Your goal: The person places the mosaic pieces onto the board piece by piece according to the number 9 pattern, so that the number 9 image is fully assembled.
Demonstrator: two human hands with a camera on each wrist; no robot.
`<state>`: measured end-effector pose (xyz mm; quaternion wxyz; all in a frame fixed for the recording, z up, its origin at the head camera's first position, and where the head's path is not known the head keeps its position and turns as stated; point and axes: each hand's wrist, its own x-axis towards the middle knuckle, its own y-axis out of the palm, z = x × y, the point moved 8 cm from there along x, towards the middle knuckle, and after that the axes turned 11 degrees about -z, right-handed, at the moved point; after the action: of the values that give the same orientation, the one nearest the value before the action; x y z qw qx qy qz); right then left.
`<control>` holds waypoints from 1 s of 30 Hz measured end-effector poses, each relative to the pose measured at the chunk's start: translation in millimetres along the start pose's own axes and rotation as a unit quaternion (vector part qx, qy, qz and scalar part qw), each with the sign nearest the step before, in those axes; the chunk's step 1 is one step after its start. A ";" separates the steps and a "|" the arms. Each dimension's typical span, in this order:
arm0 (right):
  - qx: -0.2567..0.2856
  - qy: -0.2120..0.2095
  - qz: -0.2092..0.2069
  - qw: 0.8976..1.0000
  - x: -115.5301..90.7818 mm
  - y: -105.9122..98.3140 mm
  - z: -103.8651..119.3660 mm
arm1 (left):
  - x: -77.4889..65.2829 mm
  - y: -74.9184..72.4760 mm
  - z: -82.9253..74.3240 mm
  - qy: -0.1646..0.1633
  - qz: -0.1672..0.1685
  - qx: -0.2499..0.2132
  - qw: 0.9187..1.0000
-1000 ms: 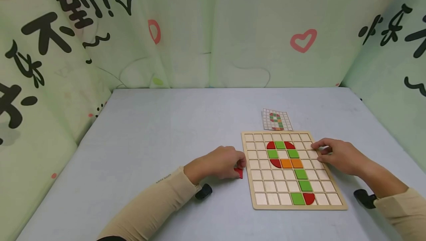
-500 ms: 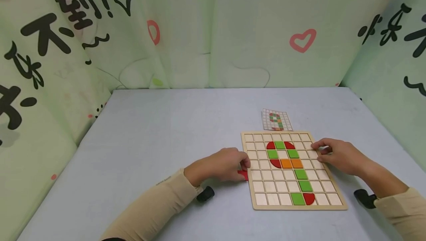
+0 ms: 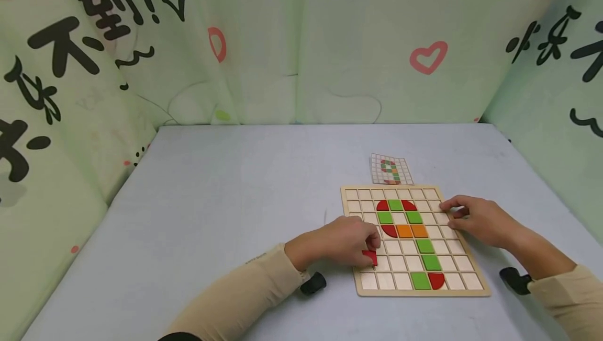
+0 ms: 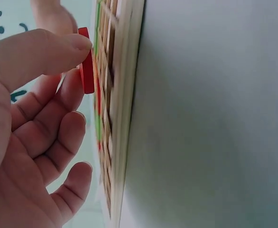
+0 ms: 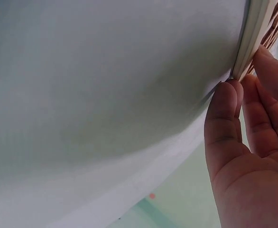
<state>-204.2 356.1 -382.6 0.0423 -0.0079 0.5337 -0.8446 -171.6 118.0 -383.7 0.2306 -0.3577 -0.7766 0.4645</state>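
A wooden grid board (image 3: 424, 293) lies on the table, with red, green and orange pieces set in some of its cells. My left hand (image 3: 346, 241) is over the board's left side and pinches a red tile (image 3: 371, 256) between thumb and fingertips. In the left wrist view the red tile (image 4: 86, 61) is seen edge-on, held just above the grid, while the other fingers are loosely bent. At the board's right edge my right hand (image 3: 485, 220) holds the rim, and the right wrist view shows its thumb and fingers about the board's edge (image 5: 253, 40).
Behind the board lies a small pattern card (image 3: 392, 169), printed with a coloured figure on a grid. The pale table (image 3: 235, 184) is bordered by a green printed curtain (image 3: 353, 43) at the back and sides.
My left hand has carried the red tile rightward from beside the board to over its left columns. The right hand has stayed at the right rim, and the board has not visibly moved.
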 end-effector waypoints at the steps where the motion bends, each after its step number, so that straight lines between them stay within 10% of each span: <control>1: 0.000 0.000 0.000 1.000 0.0 0.0 0.0 | 1.2 1.9 -2.4 0.002 0.000 0.003 1.000; 30: 0.000 0.000 0.001 1.000 0.4 0.3 -1.0 | 13.2 21.2 -35.7 0.033 -0.006 0.053 0.998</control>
<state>-204.7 356.9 -383.3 0.0434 -0.0074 0.5341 -0.8443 -148.1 154.7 -385.6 0.2774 -0.3557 -0.7449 0.4916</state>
